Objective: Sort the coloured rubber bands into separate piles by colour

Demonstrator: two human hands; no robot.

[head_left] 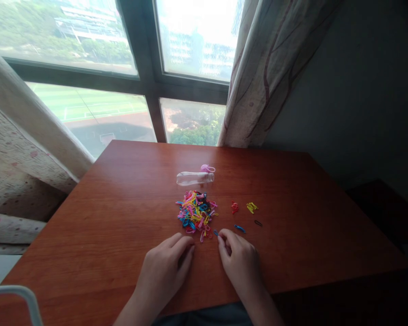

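Note:
A mixed heap of small plastic stitch markers [195, 210] in pink, yellow, blue, red and black lies mid-table. My right hand [240, 258] is at the heap's near right side, thumb and forefinger pinching a blue stitch marker [216, 232]. On the near left of the heap rests my left hand [168, 265], its thumb and forefinger tips together and nothing showing between them. Right of the heap lie separate red markers [235, 208], yellow markers [252, 208], blue markers [240, 228] and a black marker [258, 223].
Behind the heap a clear bottle [192, 179] lies on its side, with a pink looped cap [207, 169] beside its neck. The brown wooden table [122, 199] reaches to a window [149, 86] with curtains [258, 68]. A white curved bar [20, 290] stands at the lower left.

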